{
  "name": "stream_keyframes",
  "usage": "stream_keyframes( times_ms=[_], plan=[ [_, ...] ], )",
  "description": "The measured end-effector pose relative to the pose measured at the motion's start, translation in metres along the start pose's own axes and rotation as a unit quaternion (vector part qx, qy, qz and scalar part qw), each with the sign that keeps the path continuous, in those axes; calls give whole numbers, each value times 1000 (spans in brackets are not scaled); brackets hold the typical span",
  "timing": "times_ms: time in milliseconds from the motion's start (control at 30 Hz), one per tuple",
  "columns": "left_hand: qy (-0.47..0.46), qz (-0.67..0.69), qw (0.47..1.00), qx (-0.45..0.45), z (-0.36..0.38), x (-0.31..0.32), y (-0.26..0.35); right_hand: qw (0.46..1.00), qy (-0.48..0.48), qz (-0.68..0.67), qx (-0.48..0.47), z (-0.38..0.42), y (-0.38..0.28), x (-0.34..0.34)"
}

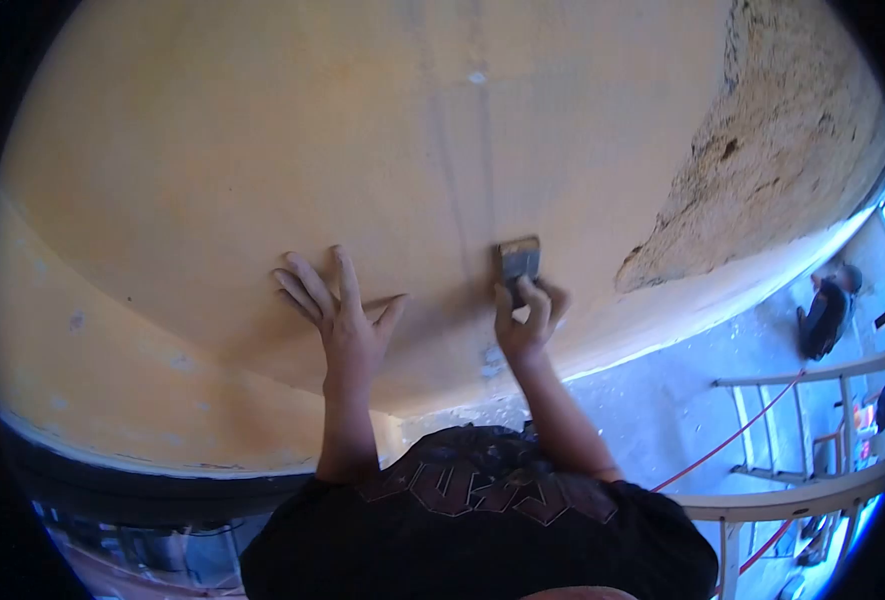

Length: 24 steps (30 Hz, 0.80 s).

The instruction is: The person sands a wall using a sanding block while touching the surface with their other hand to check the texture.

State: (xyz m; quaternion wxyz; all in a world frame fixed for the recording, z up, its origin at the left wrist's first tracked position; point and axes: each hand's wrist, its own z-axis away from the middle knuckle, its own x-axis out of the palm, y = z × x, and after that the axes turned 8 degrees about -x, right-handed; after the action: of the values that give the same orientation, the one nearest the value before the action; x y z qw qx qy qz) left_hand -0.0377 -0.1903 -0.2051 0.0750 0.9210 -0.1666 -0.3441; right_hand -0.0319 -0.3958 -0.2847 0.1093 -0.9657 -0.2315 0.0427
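Observation:
My right hand point(532, 315) is closed around a scraper point(519, 258) whose wide flat blade lies against the yellow painted wall point(262, 130). To its left, my left hand point(345, 315) rests on the same wall with fingers spread and nothing in them. Two dark vertical streaks run down the paint above the scraper, with a small white spot beside them. At the upper right, a large patch of exposed rough plaster point(752, 160) has a ragged edge where the paint ends.
A metal ladder point(772, 430) stands at the right, with a red cord point(732, 455) running past it. Farther off, a person in dark clothes point(827, 315) is low on the grey floor point(652, 400). The wall meets another yellow wall point(112, 370) at the left corner.

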Motion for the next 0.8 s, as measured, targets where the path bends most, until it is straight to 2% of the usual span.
stream_keyframes(
  times_ms=[100, 200, 267, 333, 367, 467, 533, 567, 667, 733, 800],
  plan=[
    [-26, -10, 1000, 8, 0, -2, -1, 999, 26, -3, -27, -25, -2, 7],
    [-36, -1, 999, 33, 4, -3, -9, 995, 57, 15, -76, -138, -25, 10],
    [-36, 3, 998, 48, 7, -6, -18, 990, 115, -12, -83, -188, -32, 21],
    [-27, 2, 998, 50, 8, -11, -28, 986, 143, -25, -81, -189, -37, 27],
    [-25, 4, 999, 46, 9, -15, -36, 989, 127, -12, -76, -173, -36, 28],
    [16, -15, 999, -26, 19, -32, -71, 997, 50, -9, -57, -86, -29, 23],
    [19, 48, 993, -106, 21, -38, -86, 1000, 20, -3, 0, -41, -29, 20],
    [24, 72, 988, -135, 20, -36, -89, 1000, 27, -1, 12, -45, -34, 22],
    [-7, 72, 991, -111, 31, -44, -100, 996, 80, 3, -40, -115, -46, 23],
    [9, 90, 993, -72, 33, -37, -95, 994, 94, 12, -55, -179, -56, 20],
    [-28, 60, 997, -38, 34, -34, -86, 991, 115, 11, -60, -194, -55, 24]
  ],
)
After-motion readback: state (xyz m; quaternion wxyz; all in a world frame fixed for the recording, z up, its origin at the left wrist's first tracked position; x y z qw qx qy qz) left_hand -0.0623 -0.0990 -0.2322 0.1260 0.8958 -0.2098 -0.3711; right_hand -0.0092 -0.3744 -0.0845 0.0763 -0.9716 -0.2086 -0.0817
